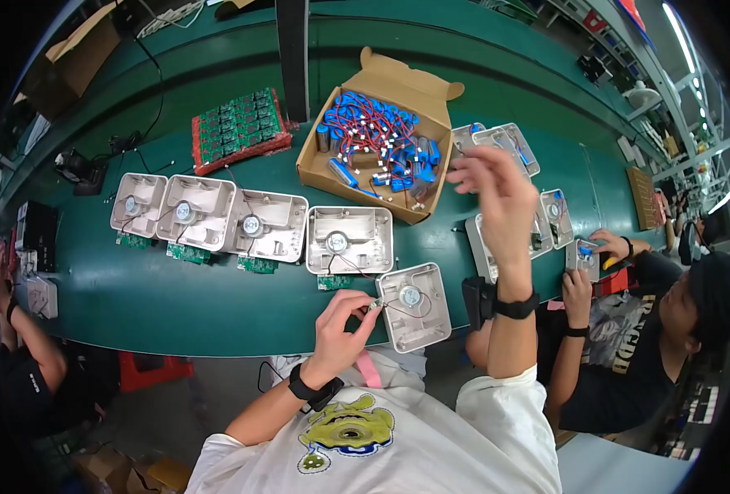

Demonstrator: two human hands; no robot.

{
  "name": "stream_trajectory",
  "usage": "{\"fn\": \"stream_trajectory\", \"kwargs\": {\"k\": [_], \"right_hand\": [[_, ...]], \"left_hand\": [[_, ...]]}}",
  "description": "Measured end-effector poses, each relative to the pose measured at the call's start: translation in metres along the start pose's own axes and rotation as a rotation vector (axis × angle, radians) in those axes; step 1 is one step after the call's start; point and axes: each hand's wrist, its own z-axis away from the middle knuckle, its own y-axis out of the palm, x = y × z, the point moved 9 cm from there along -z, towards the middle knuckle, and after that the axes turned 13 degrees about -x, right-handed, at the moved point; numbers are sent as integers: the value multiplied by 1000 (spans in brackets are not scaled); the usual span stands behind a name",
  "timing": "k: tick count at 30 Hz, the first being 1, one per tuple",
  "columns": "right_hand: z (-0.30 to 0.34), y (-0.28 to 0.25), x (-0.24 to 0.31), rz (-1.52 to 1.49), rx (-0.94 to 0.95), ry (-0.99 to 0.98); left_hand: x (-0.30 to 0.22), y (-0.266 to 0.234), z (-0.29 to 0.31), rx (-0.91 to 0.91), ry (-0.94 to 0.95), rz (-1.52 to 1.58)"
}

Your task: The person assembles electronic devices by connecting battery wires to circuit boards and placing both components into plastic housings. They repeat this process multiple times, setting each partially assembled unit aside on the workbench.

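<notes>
Wiring, apparently, at an open white plastic housing (435, 300) on the green table (217, 306).
Left hand (342, 329) pinches a small green circuit board (376, 305) beside it; whether the right hand (503, 191), near the brown cardboard box (402, 82), grips anything is unclear. Next likely needs the board steady.

Cardboard box (402, 84): plain, matt. Inside the box, battery cells (342, 171) in smooth, glossy plastic sleeves. Left of the box, circuit boards (237, 123), slight shine, over crinkly red plastic wrap (255, 159). On my side of the box, nearest housing (421, 331): smooth matt plastic; its speaker (410, 297) looks metallic. Bench (217, 309) under the box: smooth, faint sheen. My shirt (439, 436): matt cloth.
</notes>
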Motion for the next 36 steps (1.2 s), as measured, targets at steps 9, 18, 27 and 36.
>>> {"fn": "stream_trajectory", "kwargs": {"k": [9, 18, 27, 36], "right_hand": [[8, -20, 16, -313, -83, 141], [41, -47, 30, -389, -69, 220], [94, -42, -1, -380, 12, 394], [106, -25, -25, -355, 109, 578]], "left_hand": [[-1, 2, 1, -22, 11, 21], [-4, 5, -6, -18, -14, 4], [-7, 13, -5, 47, -6, -73], [-26, 33, -12, 120, 92, -136]]}}
